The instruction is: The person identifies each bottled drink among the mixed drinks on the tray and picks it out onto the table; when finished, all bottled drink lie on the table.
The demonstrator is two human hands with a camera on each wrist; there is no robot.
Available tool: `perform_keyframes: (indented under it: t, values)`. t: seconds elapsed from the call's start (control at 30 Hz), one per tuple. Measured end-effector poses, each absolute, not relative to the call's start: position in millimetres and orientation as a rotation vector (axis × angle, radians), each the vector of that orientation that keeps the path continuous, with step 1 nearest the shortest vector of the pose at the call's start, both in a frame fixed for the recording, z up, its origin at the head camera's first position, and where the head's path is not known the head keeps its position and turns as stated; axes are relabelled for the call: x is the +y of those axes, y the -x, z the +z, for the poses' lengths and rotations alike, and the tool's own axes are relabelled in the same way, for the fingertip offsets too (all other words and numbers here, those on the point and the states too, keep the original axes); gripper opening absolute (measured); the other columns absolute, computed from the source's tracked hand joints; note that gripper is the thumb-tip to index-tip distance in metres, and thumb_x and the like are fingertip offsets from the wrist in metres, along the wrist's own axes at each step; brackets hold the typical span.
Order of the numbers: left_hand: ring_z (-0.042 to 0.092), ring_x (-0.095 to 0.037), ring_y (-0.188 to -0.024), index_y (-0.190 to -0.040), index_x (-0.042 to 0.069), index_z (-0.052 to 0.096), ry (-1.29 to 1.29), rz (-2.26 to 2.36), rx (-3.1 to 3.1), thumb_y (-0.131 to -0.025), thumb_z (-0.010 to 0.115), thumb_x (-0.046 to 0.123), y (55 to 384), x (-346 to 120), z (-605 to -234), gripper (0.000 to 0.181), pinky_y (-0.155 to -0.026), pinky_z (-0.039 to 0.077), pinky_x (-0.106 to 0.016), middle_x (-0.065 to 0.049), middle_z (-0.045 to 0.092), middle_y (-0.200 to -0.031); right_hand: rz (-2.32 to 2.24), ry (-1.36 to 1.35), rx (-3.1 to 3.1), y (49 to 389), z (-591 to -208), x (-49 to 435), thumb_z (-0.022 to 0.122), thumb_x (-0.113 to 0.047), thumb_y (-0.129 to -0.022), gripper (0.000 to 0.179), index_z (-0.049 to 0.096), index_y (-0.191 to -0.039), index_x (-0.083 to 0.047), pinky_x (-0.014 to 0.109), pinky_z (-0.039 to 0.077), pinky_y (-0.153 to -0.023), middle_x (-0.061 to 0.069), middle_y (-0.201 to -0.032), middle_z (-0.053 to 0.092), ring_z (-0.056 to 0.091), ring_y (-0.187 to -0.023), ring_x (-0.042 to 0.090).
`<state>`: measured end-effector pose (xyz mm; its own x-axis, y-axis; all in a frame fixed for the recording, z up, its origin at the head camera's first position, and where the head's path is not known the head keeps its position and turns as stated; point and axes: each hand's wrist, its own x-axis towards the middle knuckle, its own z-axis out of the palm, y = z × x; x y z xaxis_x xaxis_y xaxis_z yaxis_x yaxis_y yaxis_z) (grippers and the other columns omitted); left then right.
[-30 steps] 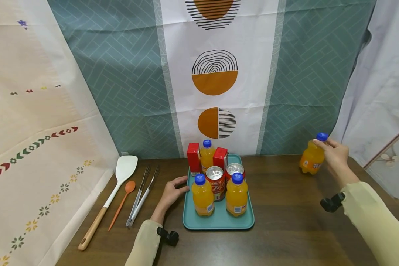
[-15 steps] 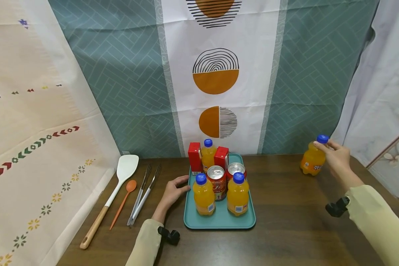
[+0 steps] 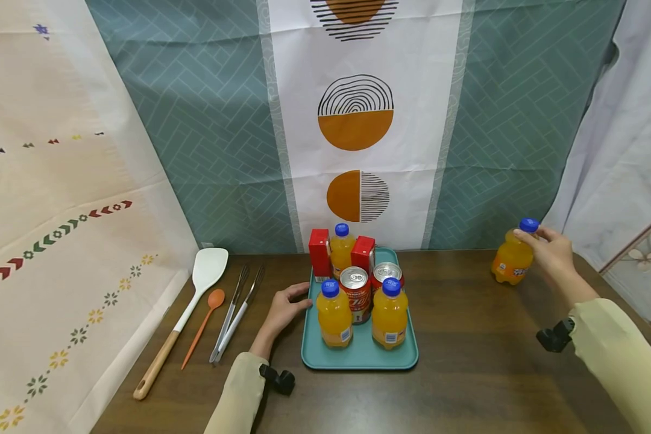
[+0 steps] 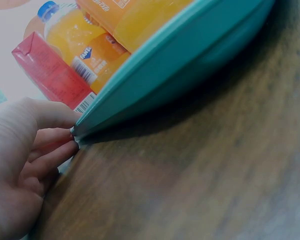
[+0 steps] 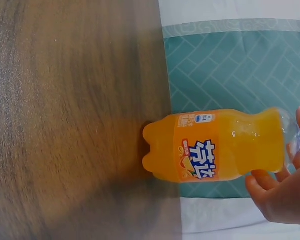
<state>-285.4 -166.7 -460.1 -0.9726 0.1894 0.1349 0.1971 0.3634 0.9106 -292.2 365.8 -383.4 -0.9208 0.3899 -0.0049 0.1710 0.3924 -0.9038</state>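
Note:
An orange soda bottle (image 3: 512,260) with a blue cap stands on the far right of the dark wooden table (image 3: 466,337), close to the backdrop. My right hand (image 3: 545,248) grips it at the neck and cap; the right wrist view shows the bottle (image 5: 215,146) and the fingers (image 5: 277,192) around its top. A teal tray (image 3: 358,359) in the middle carries three more orange bottles, two red cans and two red cartons. My left hand (image 3: 284,308) holds the tray's left rim, thumb on top of the rim (image 4: 140,95) and fingers (image 4: 50,150) curled against its edge.
Left of the tray lie a white spatula (image 3: 206,274) with a wooden handle, an orange spoon (image 3: 210,302) and metal tongs (image 3: 237,306). Patterned cloths hang behind the table and along the left side; a white curtain hangs at the right.
My right hand has shifted the bottle slightly right and set it more upright on the table. The left hand stays at the tray's rim.

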Motion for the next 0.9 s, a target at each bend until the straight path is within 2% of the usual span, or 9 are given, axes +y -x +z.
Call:
perform_keyframes:
  t: [0.2, 0.33, 0.4, 0.47, 0.53, 0.6, 0.67, 0.77, 0.9]
  values:
    - [0.056, -0.04, -0.124, -0.127, -0.008, 0.06, 0.361, -1.746, -2.577, -0.086, 0.068, 0.001, 285.2, -166.9, -459.8, 0.043, -0.109, 0.041, -0.053, -0.026, 0.062, -0.129, 1.499, 0.499, -2.493, 289.8, -380.2, 367.6, 0.046, -0.054, -0.096, 0.084, 0.023, -0.151, 0.006, 0.064, 0.022, -0.116, 0.031, -0.158, 0.019, 0.019, -0.143, 0.052]
    - [0.055, -0.04, -0.126, -0.127, -0.008, 0.059, 0.364, -1.746, -2.59, -0.086, 0.068, 0.002, 284.7, -167.1, -459.5, 0.043, -0.11, 0.04, -0.053, -0.026, 0.061, -0.131, 1.497, 0.514, -2.461, 290.0, -376.9, 369.6, 0.049, -0.056, -0.094, 0.081, 0.031, -0.151, -0.001, 0.057, 0.025, -0.119, 0.017, -0.154, 0.039, 0.024, -0.144, 0.046]
    - [0.054, -0.041, -0.126, -0.128, -0.008, 0.059, 0.358, -1.753, -2.59, -0.086, 0.068, 0.002, 284.4, -167.2, -458.6, 0.043, -0.111, 0.04, -0.053, -0.026, 0.06, -0.131, 1.507, 0.497, -2.439, 290.6, -373.6, 370.2, 0.05, -0.056, -0.094, 0.078, 0.033, -0.151, -0.006, 0.054, 0.024, -0.12, 0.008, -0.154, 0.041, 0.023, -0.146, 0.042]
    - [0.054, -0.041, -0.126, -0.128, -0.008, 0.059, 0.356, -1.75, -2.592, -0.087, 0.068, 0.003, 284.3, -167.3, -457.7, 0.044, -0.111, 0.04, -0.053, -0.026, 0.06, -0.132, 1.488, 0.49, -2.427, 291.0, -369.7, 369.8, 0.051, -0.056, -0.093, 0.075, 0.035, -0.151, -0.011, 0.045, 0.03, -0.12, 0.002, -0.155, 0.041, 0.027, -0.146, 0.035]
    - [0.054, -0.041, -0.126, -0.128, -0.008, 0.059, 0.356, -1.752, -2.588, -0.087, 0.068, 0.003, 284.6, -167.2, -456.9, 0.044, -0.111, 0.04, -0.053, -0.026, 0.06, -0.131, 1.467, 0.489, -2.403, 291.7, -365.6, 368.2, 0.053, -0.055, -0.093, 0.072, 0.039, -0.15, -0.014, 0.026, 0.04, -0.112, -0.003, -0.153, 0.044, 0.038, -0.141, 0.024]
    - [0.054, -0.041, -0.126, -0.128, -0.008, 0.059, 0.361, -1.743, -2.589, -0.087, 0.068, 0.003, 284.9, -167.1, -456.6, 0.043, -0.111, 0.04, -0.053, -0.026, 0.06, -0.132, 1.451, 0.472, -2.358, 292.1, -361.5, 366.0, 0.056, -0.052, -0.092, 0.065, 0.047, -0.146, -0.017, 0.009, 0.046, -0.094, -0.011, -0.139, 0.057, 0.052, -0.123, 0.007]
    - [0.054, -0.041, -0.126, -0.128, -0.008, 0.059, 0.363, -1.74, -2.594, -0.087, 0.068, 0.003, 285.0, -167.0, -456.4, 0.043, -0.111, 0.04, -0.054, -0.026, 0.06, -0.131, 1.436, 0.451, -2.322, 292.4, -357.2, 362.6, 0.06, -0.051, -0.091, 0.058, 0.053, -0.14, -0.02, -0.001, 0.041, -0.074, -0.026, -0.115, 0.06, 0.051, -0.101, -0.007]
    - [0.054, -0.04, -0.126, -0.128, -0.008, 0.059, 0.357, -1.742, -2.599, -0.086, 0.068, 0.003, 284.7, -166.7, -457.1, 0.044, -0.111, 0.04, -0.053, -0.026, 0.06, -0.131, 1.433, 0.4, -2.293, 292.5, -349.5, 355.6, 0.062, -0.051, -0.09, 0.049, 0.058, -0.131, -0.025, -0.001, 0.041, -0.075, -0.037, -0.093, 0.047, 0.042, -0.088, -0.016]
    - [0.054, -0.04, -0.126, -0.127, -0.008, 0.06, 0.351, -1.746, -2.59, -0.086, 0.068, 0.002, 284.4, -165.5, -457.9, 0.043, -0.111, 0.04, -0.053, -0.026, 0.061, -0.131, 1.357, 0.353, -2.309, 292.6, -339.3, 342.2, 0.06, -0.054, -0.089, 0.056, 0.056, -0.135, -0.022, 0.001, 0.043, -0.085, -0.022, -0.116, 0.06, 0.045, -0.095, -0.014]
